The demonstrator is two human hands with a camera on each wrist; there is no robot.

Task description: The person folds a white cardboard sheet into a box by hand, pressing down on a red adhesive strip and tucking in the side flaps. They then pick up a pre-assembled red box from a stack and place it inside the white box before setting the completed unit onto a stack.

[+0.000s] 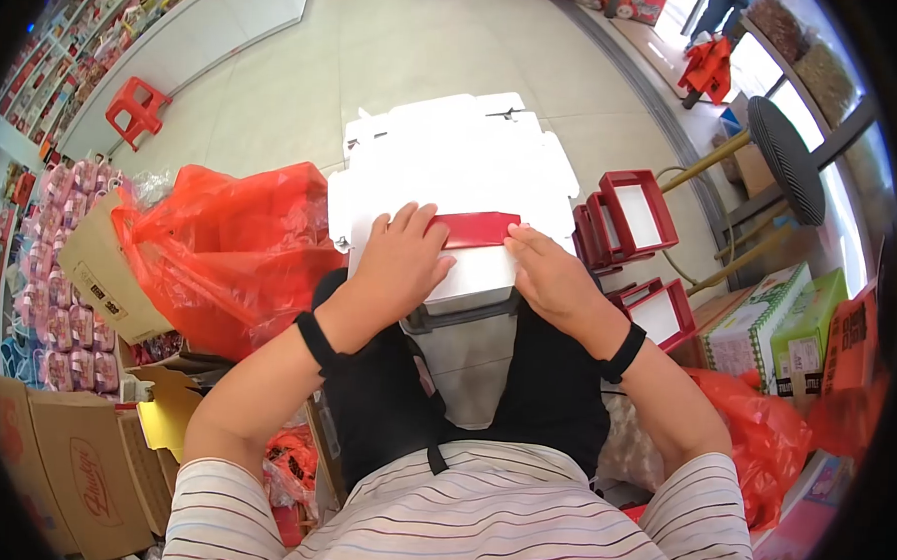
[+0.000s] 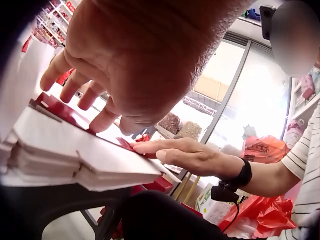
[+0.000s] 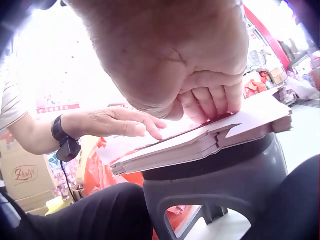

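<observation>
A narrow red card strip (image 1: 476, 228) lies across the near part of a stack of flat white die-cut card sheets (image 1: 454, 155). The stack rests on a grey plastic stool (image 3: 200, 192) between the person's knees. At the strip's left end, the left hand (image 1: 394, 263) lies palm down, fingers spread and extended onto it. The right hand (image 1: 560, 285) has its straight fingertips at the strip's right end. In the right wrist view, the fingers (image 3: 212, 102) press down on the red card, close over the white stack.
Red open boxes with white insides (image 1: 637, 213) stand to the right. A large red plastic bag (image 1: 240, 251) bulges close on the left, beside cardboard boxes (image 1: 80, 464). At right are a round black stool (image 1: 786, 160) and a green carton (image 1: 806, 336).
</observation>
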